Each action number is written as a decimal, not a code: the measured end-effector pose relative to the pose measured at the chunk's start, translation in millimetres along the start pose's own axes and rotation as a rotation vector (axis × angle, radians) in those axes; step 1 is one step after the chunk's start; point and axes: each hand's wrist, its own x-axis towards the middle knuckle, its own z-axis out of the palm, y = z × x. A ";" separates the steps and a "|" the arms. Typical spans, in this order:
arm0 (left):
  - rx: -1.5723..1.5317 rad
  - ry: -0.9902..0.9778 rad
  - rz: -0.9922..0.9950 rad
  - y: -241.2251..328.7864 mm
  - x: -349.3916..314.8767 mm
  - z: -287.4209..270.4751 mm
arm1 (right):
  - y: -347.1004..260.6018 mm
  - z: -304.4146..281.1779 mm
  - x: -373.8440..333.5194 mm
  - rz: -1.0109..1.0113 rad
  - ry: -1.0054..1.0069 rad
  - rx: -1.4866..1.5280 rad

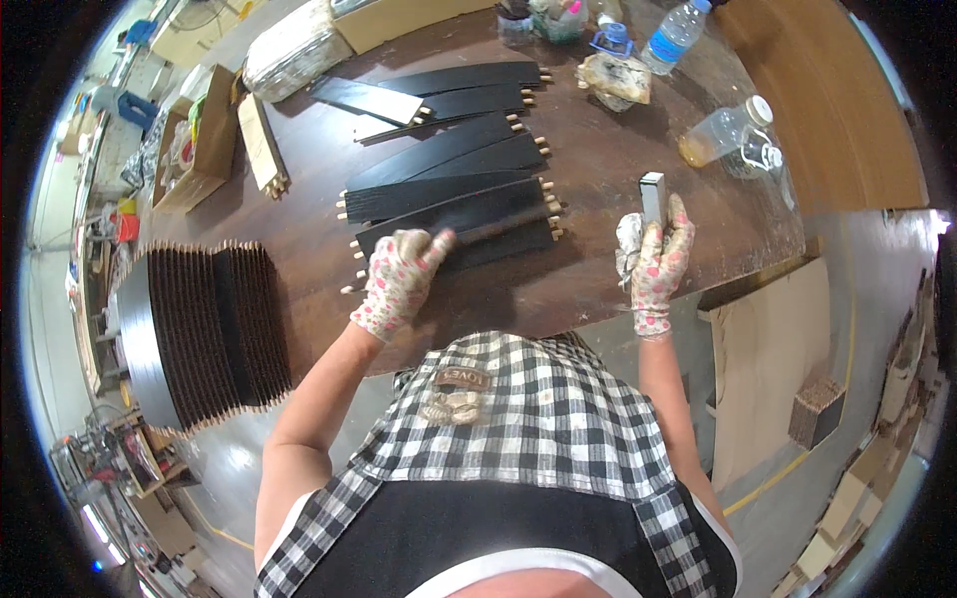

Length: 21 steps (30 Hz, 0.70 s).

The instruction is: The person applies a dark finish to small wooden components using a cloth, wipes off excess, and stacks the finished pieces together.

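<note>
Both my hands wear white gloves with pink dots. My left hand point(404, 277) lies with curled fingers over the left part of the nearest black slat point(488, 249), gripping it. That slat's pale dowel end sticks out left of the glove. Several more black slats point(439, 159) with pale dowels at their ends lie beyond it, some overlapping. Off to the right, my right hand point(662, 261) is closed on a small whitish rectangular block point(653, 197) with a dark edge, held upright. A crumpled white cloth point(628, 245) is beside those fingers; whether they hold it too is unclear.
A tall stack of black slats point(204, 334) stands at the left table edge. Behind are a cardboard box point(202, 140), a wrapped bundle point(295, 48) and pale slats point(261, 145). Bottles point(720, 135) and a stained lump point(614, 80) stand at right. Cardboard point(773, 369) leans beside the table.
</note>
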 end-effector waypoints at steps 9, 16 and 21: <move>-0.198 0.146 -0.079 33.0 -46.8 33.7 | -33.8 1.4 38.4 -0.115 -0.687 -0.084; -0.337 0.308 -0.083 41.8 -57.9 50.9 | -75.5 67.2 38.8 -0.568 -1.054 -0.287; -0.416 0.329 -0.101 48.8 -57.8 46.9 | -135.7 145.9 1.8 -0.778 -1.242 -0.247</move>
